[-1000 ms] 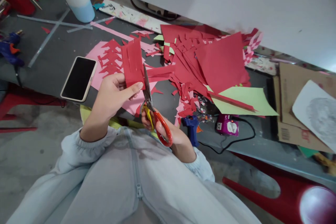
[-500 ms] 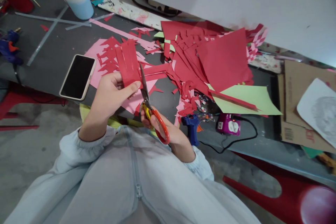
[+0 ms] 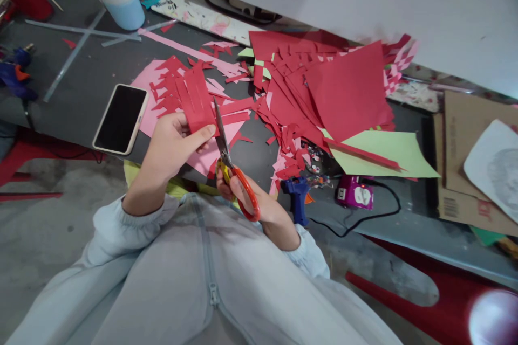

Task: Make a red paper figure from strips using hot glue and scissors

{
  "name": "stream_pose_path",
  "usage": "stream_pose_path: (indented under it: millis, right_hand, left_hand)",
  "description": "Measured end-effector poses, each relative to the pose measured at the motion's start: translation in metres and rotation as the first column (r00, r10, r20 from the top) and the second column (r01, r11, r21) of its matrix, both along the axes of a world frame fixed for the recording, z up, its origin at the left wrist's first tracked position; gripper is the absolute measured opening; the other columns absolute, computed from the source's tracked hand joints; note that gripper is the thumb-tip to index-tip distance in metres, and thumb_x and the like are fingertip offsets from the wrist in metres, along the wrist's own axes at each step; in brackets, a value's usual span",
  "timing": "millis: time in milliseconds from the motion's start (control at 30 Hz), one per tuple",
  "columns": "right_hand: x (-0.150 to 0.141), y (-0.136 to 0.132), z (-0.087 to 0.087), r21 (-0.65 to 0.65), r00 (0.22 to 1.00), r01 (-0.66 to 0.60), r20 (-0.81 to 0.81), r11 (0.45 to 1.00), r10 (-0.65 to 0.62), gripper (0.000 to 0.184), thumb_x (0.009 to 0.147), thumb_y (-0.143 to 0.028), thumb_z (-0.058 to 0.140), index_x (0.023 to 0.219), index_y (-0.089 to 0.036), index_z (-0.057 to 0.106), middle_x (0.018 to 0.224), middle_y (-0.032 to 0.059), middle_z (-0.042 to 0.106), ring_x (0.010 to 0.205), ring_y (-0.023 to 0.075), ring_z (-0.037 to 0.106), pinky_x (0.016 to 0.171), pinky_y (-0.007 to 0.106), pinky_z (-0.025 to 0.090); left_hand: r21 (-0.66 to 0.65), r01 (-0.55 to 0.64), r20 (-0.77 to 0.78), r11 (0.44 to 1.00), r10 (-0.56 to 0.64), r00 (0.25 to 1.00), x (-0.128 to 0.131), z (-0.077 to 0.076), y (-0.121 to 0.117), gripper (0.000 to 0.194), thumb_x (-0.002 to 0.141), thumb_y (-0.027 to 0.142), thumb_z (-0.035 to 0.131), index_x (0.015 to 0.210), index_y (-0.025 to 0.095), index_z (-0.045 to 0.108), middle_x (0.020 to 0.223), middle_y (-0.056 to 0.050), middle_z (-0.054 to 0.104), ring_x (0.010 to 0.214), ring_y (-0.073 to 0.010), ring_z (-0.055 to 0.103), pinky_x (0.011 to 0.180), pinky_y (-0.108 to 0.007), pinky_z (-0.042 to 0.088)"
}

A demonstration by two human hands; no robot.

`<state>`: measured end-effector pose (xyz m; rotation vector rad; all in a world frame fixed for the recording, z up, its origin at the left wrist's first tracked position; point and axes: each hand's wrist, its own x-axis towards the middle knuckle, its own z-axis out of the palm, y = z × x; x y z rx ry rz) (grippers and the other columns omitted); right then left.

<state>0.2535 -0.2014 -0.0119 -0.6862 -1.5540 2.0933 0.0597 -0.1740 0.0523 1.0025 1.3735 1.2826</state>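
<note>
Scissors (image 3: 225,156): metal blades, orange-red and yellow handles; aimed between eleven and twelve o'clock, lying along the right edge of a slit red paper piece (image 3: 197,102); cannot tell whether biting into it.
Right hand (image 3: 253,192): closed around the scissors' handles, grip partly hidden.
Left hand (image 3: 170,143): pinching the slit red paper piece near its lower edge, thumb on top, fingers beneath.
Slit red paper piece: at one o'clock from the left hand, above a pink paper sheet (image 3: 146,82) and jagged red paper cutouts (image 3: 165,89).
Phone (image 3: 120,119): rectangular, dark screen up, pale case; on the dark grey desk (image 3: 121,62), near ten o'clock from the left hand.
Red paper pile (image 3: 346,91): loose sheets and strips, at two o'clock from the right hand, partly over a pale green paper sheet (image 3: 390,146).
Glue gun (image 3: 298,199): blue plastic, at three o'clock from the right hand.
Power box (image 3: 355,193): purple, black cable (image 3: 394,211) attached, farther out at three o'clock.
</note>
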Motion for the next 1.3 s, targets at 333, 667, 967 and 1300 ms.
stream_pose_path:
  millis: [333,667,967,1300]
  right_hand:
    - [-0.001,0.0,0.002,-0.013,1.0,0.023,-0.004,1.0,-0.023,0.036,0.101,-0.059,0.039,0.094,-0.024,0.043,0.078,-0.0019,0.04,0.067,0.0134,0.035,0.061,0.029,0.034]
    - [-0.002,0.0,0.002,-0.038,0.999,-0.009,-0.042,0.999,0.007,0.034,0.102,-0.056,0.038,0.094,-0.024,0.042,0.078,-0.0024,0.04,0.066,0.0122,0.034,0.059,0.028,0.032]
    - [-0.001,0.002,-0.001,-0.073,1.0,0.002,-0.027,0.997,-0.004,0.037,0.1,-0.06,0.041,0.093,-0.024,0.042,0.077,-0.0032,0.038,0.065,0.0118,0.033,0.059,0.028,0.032]
    - [0.005,0.003,0.0,-0.113,1.0,-0.028,-0.017,0.993,0.026,0.048,0.093,-0.071,0.043,0.097,-0.024,0.046,0.082,-0.0011,0.04,0.069,0.0133,0.035,0.059,0.029,0.034]
  left_hand:
    - [0.032,0.013,-0.044,0.999,-0.012,0.999,-0.002,-0.004,0.001,0.022,0.073,0.029,0.077,0.062,0.016,0.065,0.055,0.001,0.061,0.05,-0.0092,0.056,0.048,-0.02,0.046]
    - [0.06,0.019,-0.002,0.998,-0.019,1.0,0.0,-0.007,0.001,0.021,0.074,0.027,0.077,0.06,0.016,0.066,0.055,0.0,0.062,0.048,-0.0082,0.053,0.048,-0.021,0.045]
    - [-0.007,-0.001,0.093,1.0,0.001,0.996,0.006,-0.005,0.002,0.025,0.07,0.034,0.082,0.063,0.015,0.066,0.056,0.0,0.062,0.05,-0.0092,0.056,0.05,-0.022,0.046]
    - [0.103,-0.131,0.008,0.986,0.131,0.991,0.005,-0.011,0.009,0.038,0.067,0.048,0.087,0.07,0.017,0.066,0.062,0.002,0.06,0.053,-0.0089,0.053,0.054,-0.024,0.045]
